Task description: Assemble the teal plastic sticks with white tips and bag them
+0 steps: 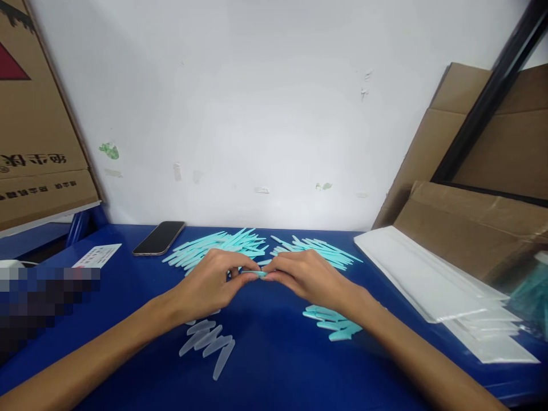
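Note:
Between the fingertips of both hands is a slim turquoise plastic stick (259,274), held level above the blue table. My left hand (216,279) pinches its left end, and my right hand (306,274) pinches the right end. Behind the left hand spreads a pile of similar turquoise sticks (194,249). A second pile (325,251) lies behind the right hand. Several translucent, pale sleeve-like pieces (213,341) lie below my left hand. Near my right forearm is a small group of turquoise pieces (334,323), partly covered by the arm.
The blue table (265,365) meets a white wall (265,114) at the back. A phone (160,238) and a printed card (98,256) lie at left, under a cardboard box (43,125). White flat bags (428,274) and folded cardboard (471,228) occupy the right side.

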{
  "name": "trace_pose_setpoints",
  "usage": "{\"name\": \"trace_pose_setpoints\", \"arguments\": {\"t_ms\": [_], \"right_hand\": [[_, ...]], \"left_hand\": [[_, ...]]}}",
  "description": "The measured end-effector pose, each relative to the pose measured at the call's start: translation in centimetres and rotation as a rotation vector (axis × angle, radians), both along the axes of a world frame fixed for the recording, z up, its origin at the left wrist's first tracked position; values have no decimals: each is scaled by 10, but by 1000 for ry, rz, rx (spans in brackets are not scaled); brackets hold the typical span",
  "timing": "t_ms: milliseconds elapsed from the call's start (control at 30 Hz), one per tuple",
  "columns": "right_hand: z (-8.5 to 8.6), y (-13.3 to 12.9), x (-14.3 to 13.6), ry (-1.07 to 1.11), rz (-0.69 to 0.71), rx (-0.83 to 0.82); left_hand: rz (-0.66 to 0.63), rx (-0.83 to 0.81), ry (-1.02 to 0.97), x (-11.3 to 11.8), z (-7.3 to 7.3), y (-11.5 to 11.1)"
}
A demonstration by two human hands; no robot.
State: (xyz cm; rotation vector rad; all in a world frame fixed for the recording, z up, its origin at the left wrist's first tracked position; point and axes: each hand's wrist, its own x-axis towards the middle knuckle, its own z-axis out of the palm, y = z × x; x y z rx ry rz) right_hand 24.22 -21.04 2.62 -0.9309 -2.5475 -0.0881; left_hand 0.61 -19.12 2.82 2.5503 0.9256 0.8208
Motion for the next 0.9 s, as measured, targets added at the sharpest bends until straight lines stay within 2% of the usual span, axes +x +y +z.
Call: {"name": "trace_pose_setpoints", "arguments": {"t_ms": [133,233,433,567,667,767,900], "right_hand": [[-3,0,-1,83,33,8],[-2,0,-1,57,31,27],[13,-1,6,-41,-73,51],[27,8,25,-65,-255,73],[32,20,47,-93,-346,73],[30,33,67,-128,-411,79],[20,45,81,-148,-463,32]], "left_hand": [[6,-97,-85,2,5,-5],[20,-127,-79,2,8,-6],[0,-197,33,-2,17,-1],[73,-195,253,-20,31,7],[5,-373,487,-36,40,10],[23,-467,595,-43,40,12],[37,-496,619,-43,35,14]]}}
